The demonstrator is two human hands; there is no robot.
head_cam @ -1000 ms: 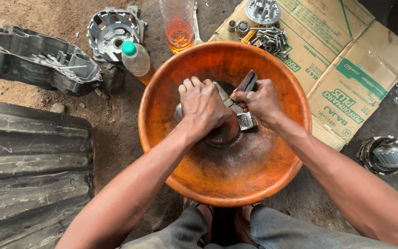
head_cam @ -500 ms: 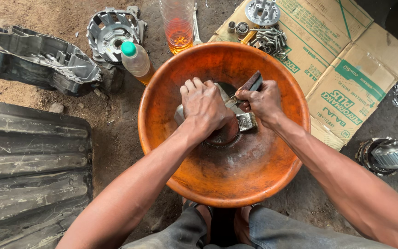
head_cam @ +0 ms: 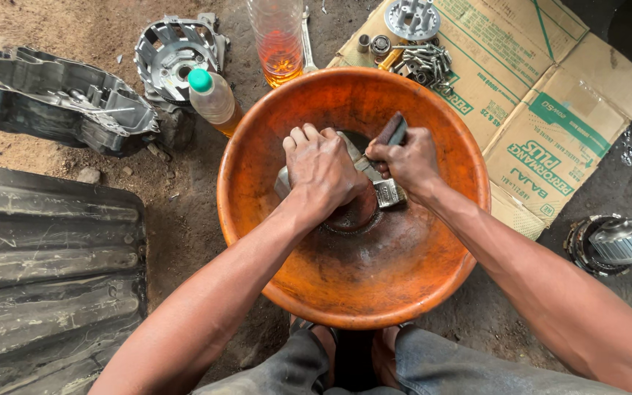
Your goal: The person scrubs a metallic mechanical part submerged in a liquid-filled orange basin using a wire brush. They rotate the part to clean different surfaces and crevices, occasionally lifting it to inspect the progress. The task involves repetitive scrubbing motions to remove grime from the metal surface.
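Note:
A big orange basin point(head_cam: 418, 285) sits on the dirt floor in front of me. Inside it lies a round metal part point(head_cam: 281, 183), mostly hidden under my left hand point(head_cam: 322, 174), which grips it from above. My right hand point(head_cam: 407, 162) is closed on a paintbrush point(head_cam: 389, 192) with a dark handle and a metal ferrule. Its bristle end points down at the metal part, beside my left hand. Dark liquid pools at the basin's bottom.
A grey engine casing point(head_cam: 53, 102) and a round housing point(head_cam: 177, 55) lie at the upper left. A green-capped bottle point(head_cam: 212, 99) and a clear bottle of orange liquid point(head_cam: 279, 40) stand behind the basin. Bolts point(head_cam: 426, 62) rest on flattened cardboard point(head_cam: 550, 110). A ribbed panel point(head_cam: 45, 278) lies left, a gear point(head_cam: 623, 241) right.
The brush in my right hand has shifted slightly against the metal part; both hands stay in the basin in nearly the same place.

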